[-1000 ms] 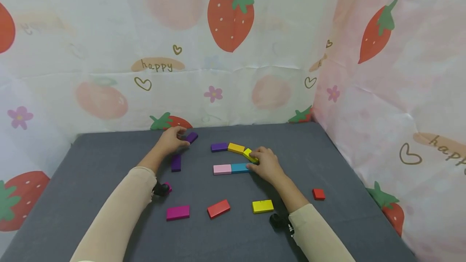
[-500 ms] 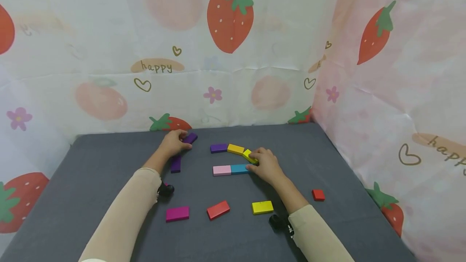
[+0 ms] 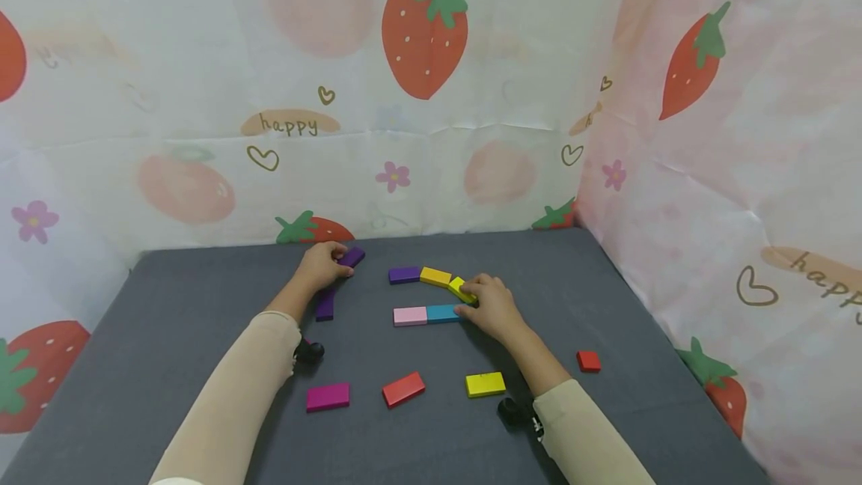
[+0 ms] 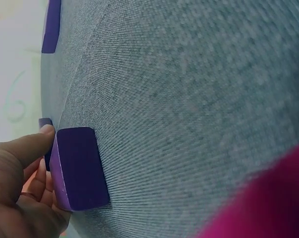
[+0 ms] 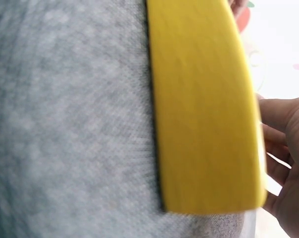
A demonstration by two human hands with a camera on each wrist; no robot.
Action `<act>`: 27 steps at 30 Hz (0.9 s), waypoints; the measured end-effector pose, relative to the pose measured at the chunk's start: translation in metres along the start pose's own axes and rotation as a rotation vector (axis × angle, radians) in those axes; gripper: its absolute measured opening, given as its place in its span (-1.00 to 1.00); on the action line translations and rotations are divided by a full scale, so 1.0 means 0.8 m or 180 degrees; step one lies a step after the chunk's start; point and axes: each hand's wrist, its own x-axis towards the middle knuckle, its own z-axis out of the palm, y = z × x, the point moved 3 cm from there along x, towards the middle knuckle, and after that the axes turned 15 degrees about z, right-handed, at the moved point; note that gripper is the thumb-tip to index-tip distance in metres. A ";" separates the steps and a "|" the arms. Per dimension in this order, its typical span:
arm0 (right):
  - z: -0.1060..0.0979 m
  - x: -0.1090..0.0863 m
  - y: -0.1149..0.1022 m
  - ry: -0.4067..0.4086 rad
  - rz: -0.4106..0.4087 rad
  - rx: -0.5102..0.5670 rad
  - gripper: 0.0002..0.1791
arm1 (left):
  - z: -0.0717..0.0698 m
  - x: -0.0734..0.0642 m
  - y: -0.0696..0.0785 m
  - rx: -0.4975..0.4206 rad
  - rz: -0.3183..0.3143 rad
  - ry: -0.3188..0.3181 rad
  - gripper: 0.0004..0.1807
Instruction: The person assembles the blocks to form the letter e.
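At the far left of the table my left hand [image 3: 319, 266] pinches a purple block [image 3: 353, 256] between thumb and fingers. A second purple block [image 3: 325, 305] stands just below that hand; it looms large in the left wrist view as a purple block [image 4: 82, 168]. My right hand [image 3: 496, 307] has its fingers on a bright yellow block [image 3: 459, 288], partly covered by them, with the thumb beside the end of a blue block [image 3: 442, 313]. An amber block [image 3: 435, 276] and another purple block [image 3: 404, 275] continue the curve leftward. A pink block [image 3: 409, 316] adjoins the blue one.
Nearer the front lie a magenta block [image 3: 328, 397], a coral-red block [image 3: 404, 389] and a yellow block [image 3: 485, 384], which fills much of the right wrist view. A small red block [image 3: 589, 361] lies at right. Strawberry-print cloth [image 3: 424, 171] walls the grey table [image 3: 222, 298].
My left hand has shifted slightly right, its wrist now covering most of a magenta block behind it. My right hand and the blocks by it stay put.
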 end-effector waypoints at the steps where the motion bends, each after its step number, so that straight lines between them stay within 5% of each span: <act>1: 0.000 0.000 0.000 -0.0007 0.0002 0.0009 -0.44 | 0.000 0.000 0.000 -0.0007 -0.0007 0.0001 -0.38; 16: 0.000 0.000 0.001 0.0010 -0.0005 -0.0018 -0.43 | -0.001 0.001 0.007 -0.0013 -0.0005 0.0067 -0.41; 27: 0.001 0.000 0.001 -0.0001 -0.0005 0.0008 -0.43 | -0.023 -0.009 0.013 -0.0181 -0.0078 0.0164 -0.42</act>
